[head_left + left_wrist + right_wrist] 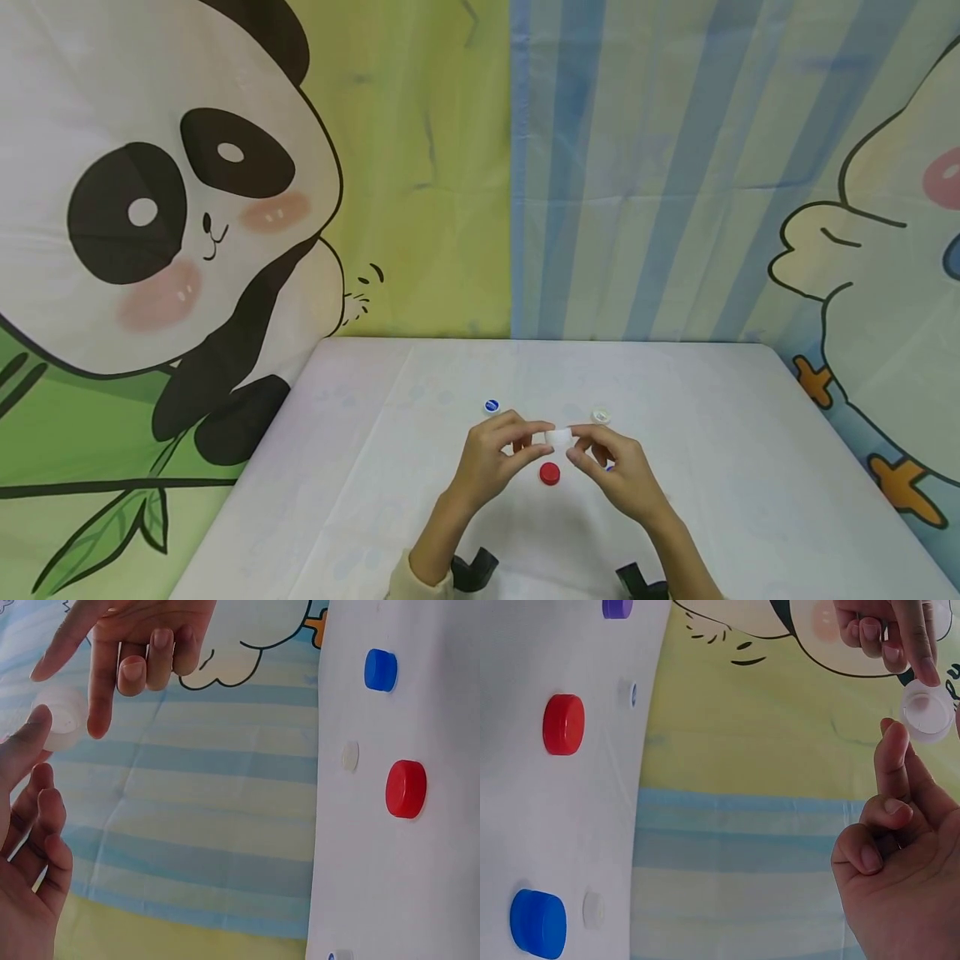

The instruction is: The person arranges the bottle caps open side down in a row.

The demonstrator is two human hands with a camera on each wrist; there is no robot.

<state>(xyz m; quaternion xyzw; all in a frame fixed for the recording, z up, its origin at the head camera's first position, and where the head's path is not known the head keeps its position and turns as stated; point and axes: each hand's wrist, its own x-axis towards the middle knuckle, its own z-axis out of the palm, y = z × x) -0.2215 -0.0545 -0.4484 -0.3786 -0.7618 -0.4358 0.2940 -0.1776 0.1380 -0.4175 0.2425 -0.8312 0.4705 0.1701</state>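
Observation:
A white, translucent bottle cap (558, 437) is held up above the table between both hands. My left hand (491, 454) pinches it between thumb and fingertip; the left wrist view shows the thumb across the cap's face. My right hand (622, 471) has its thumb and index finger spread at either side of the cap, very close to its rim, with slight gaps visible in the wrist views. Below lies a red bottle cap (550, 473). A blue bottle cap (538, 924) is mostly hidden behind my right hand in the head view.
On the white table (360, 500) also lie a white cap with a blue print (491, 406), a pale cap (600, 415) and a purple cap (617, 607). Black wrist bands (474, 571) sit at the near side. Printed cloths (427, 167) hang behind and beside the table.

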